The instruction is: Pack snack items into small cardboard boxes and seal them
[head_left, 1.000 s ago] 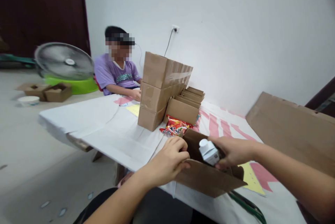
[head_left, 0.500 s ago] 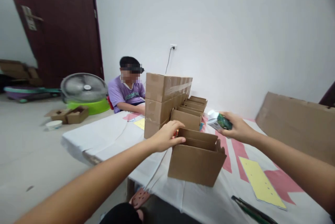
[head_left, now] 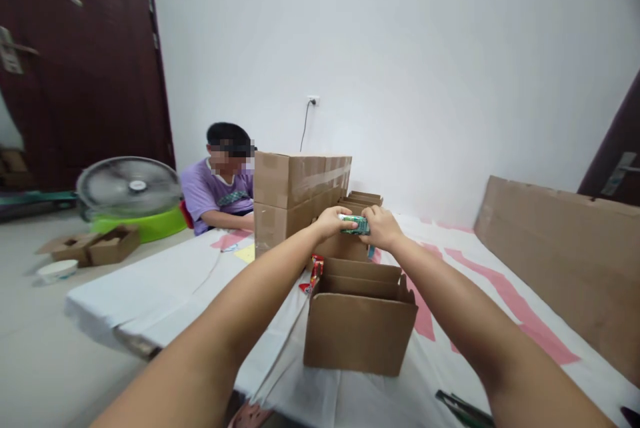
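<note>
Above the near open cardboard box, both hands hold a small green-and-white carton lying on its side. My left hand grips one end, thumb along its near face. Around the other end are the fingers of my right hand. The box stands upright on the cloth-covered table with its flaps up; its bottom is hidden. A shiny red packet is beside the box's left rim, below my left wrist.
Taped cardboard boxes are stacked left of centre, with more open boxes behind. Across the table sits a person in a purple shirt. A dark long tool lies at the front edge. A large cardboard sheet leans at right.
My left hand has left the near box's rim and gone up to the carton. My right hand has brought the carton leftward, and both hands now hold it. The view has turned slightly right.
</note>
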Action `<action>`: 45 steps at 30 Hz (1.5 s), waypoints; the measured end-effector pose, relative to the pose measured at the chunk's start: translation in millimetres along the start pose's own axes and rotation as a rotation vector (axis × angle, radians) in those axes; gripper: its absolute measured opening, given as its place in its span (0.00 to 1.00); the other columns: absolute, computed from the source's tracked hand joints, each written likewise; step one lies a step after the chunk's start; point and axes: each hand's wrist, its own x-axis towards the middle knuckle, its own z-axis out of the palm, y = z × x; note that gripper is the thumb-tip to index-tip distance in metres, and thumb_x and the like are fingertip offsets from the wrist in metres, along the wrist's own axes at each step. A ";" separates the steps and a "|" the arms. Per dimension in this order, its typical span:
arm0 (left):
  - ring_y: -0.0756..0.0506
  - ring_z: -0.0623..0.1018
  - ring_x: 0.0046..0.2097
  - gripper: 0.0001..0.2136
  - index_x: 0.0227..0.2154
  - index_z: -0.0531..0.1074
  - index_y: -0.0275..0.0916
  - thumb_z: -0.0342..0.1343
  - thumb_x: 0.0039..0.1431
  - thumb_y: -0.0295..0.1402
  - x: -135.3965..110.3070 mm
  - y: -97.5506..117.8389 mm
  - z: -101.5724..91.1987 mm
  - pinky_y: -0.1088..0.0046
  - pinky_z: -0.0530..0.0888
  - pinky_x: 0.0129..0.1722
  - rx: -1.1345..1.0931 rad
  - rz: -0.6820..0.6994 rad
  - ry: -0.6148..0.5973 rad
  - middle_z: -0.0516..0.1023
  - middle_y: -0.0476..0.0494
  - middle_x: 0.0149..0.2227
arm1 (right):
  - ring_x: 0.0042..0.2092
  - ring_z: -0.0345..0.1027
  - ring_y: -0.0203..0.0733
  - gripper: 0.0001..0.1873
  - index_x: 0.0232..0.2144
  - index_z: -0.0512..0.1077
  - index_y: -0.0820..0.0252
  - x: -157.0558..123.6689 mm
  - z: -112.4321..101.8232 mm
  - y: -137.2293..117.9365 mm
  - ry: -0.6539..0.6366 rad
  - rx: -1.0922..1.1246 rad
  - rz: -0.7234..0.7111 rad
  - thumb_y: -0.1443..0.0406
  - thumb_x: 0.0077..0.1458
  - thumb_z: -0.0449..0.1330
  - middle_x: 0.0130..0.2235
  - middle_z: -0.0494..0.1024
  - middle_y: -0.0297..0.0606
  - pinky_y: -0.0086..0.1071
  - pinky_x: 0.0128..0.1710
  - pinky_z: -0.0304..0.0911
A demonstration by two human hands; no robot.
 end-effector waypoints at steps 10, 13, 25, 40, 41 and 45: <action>0.49 0.73 0.33 0.28 0.36 0.70 0.34 0.71 0.26 0.35 -5.0 -16.2 7.8 0.68 0.69 0.39 -0.033 0.002 0.031 0.74 0.48 0.32 | 0.42 0.70 0.50 0.25 0.43 0.65 0.59 0.0 6.8 4.3 -0.147 0.043 0.002 0.55 0.44 0.63 0.43 0.75 0.46 0.36 0.38 0.61; 0.47 0.74 0.39 0.29 0.43 0.67 0.35 0.68 0.36 0.40 -21.5 3.5 5.9 0.68 0.69 0.41 -0.105 0.064 0.037 0.74 0.44 0.39 | 0.43 0.70 0.48 0.24 0.42 0.67 0.57 -17.4 -13.3 24.0 -0.101 0.109 0.037 0.54 0.44 0.63 0.43 0.75 0.43 0.35 0.39 0.61; 0.37 0.72 0.48 0.35 0.47 0.65 0.39 0.67 0.35 0.46 -193.4 -87.3 -42.3 0.60 0.69 0.46 -0.024 -0.107 0.116 0.72 0.36 0.46 | 0.43 0.71 0.52 0.27 0.45 0.64 0.55 -276.4 -4.4 39.9 -0.170 0.957 0.504 0.60 0.41 0.63 0.42 0.76 0.40 0.44 0.42 0.65; 0.34 0.72 0.54 0.37 0.50 0.63 0.39 0.69 0.34 0.40 -199.8 -138.8 -19.8 0.56 0.68 0.53 -0.039 -0.109 0.316 0.74 0.37 0.49 | 0.57 0.56 0.60 0.36 0.39 0.72 0.56 -213.2 82.4 -119.0 -0.149 0.899 0.311 0.60 0.21 0.75 0.60 0.53 0.45 0.48 0.56 0.55; 0.34 0.72 0.53 0.36 0.49 0.64 0.39 0.69 0.33 0.40 -197.4 -141.2 -24.3 0.56 0.69 0.53 -0.041 -0.116 0.336 0.74 0.37 0.49 | 0.58 0.56 0.60 0.36 0.39 0.72 0.56 -210.0 86.9 -122.7 -0.132 0.912 0.326 0.60 0.21 0.75 0.61 0.52 0.45 0.48 0.56 0.55; 0.35 0.72 0.53 0.35 0.47 0.65 0.38 0.70 0.33 0.40 -190.8 -149.4 -32.9 0.59 0.69 0.53 -0.066 -0.117 0.368 0.74 0.37 0.50 | 0.60 0.56 0.57 0.29 0.40 0.72 0.56 -210.8 103.9 -128.9 -0.021 0.975 0.384 0.62 0.30 0.72 0.62 0.54 0.45 0.46 0.58 0.55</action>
